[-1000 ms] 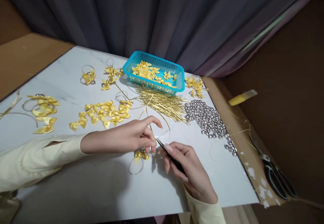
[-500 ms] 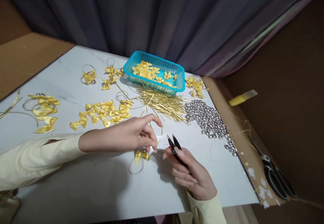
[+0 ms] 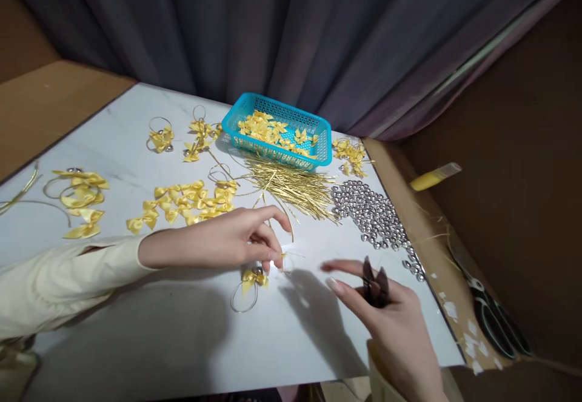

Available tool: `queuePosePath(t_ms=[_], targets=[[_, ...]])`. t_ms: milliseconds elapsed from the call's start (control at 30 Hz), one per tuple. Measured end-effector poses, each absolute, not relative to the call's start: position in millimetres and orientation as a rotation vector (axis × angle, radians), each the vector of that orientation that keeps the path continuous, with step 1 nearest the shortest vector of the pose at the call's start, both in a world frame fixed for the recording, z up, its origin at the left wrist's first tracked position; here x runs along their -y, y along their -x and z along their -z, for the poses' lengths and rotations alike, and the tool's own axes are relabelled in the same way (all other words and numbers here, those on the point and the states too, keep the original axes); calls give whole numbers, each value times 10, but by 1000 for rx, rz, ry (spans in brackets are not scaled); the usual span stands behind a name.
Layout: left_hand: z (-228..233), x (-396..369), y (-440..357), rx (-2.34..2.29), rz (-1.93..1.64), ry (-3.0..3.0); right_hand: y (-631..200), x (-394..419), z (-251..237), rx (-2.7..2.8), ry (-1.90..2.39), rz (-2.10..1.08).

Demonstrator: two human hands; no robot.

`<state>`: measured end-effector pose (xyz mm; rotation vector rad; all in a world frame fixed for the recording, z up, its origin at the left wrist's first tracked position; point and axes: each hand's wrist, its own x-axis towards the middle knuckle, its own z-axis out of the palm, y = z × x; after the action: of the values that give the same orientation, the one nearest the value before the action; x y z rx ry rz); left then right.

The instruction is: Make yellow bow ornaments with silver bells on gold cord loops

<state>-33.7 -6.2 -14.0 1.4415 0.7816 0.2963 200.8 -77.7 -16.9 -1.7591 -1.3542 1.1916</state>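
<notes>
My left hand [image 3: 245, 241] pinches low over the table, thumb against fingers, at a yellow ribbon bow [image 3: 249, 279]. The bow carries a silver bell [image 3: 258, 270] and a gold cord loop [image 3: 244, 299]. A fine thread-like strand sticks out right of the fingertips; what exactly they grip is partly hidden. My right hand [image 3: 386, 317], slightly blurred, is to the right of it, index finger and thumb stretched apart with nothing visible between them. Black thread snips [image 3: 375, 284] are tucked in its palm, blades pointing up.
Behind my hands lie gold cords [image 3: 293, 190] and a turquoise basket [image 3: 277, 147] of bows. Silver bells [image 3: 373, 214] are spread at right. Loose bows [image 3: 182, 202] and finished-looking bows with loops [image 3: 82, 196] lie left. Scissors [image 3: 495, 317] and a yellow tube [image 3: 434, 176] are beyond the right edge.
My right hand has moved right and toward me, and the snips have shifted from its fingertips into the palm. The left hand keeps nearly the same place.
</notes>
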Motion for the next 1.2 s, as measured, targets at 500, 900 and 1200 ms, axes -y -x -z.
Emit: queuePosePath(t_ms=[500, 900, 1200], targets=[[73, 13, 425, -742, -279, -1585, -1761, 486, 279, 1383, 1331, -1711], [74, 187, 322, -701, -372, -2126, -1754, 469, 236, 1451, 1252, -1775], [182, 255, 286, -703, -565, -2359, -1743, 444, 204, 1520, 1251, -1763]])
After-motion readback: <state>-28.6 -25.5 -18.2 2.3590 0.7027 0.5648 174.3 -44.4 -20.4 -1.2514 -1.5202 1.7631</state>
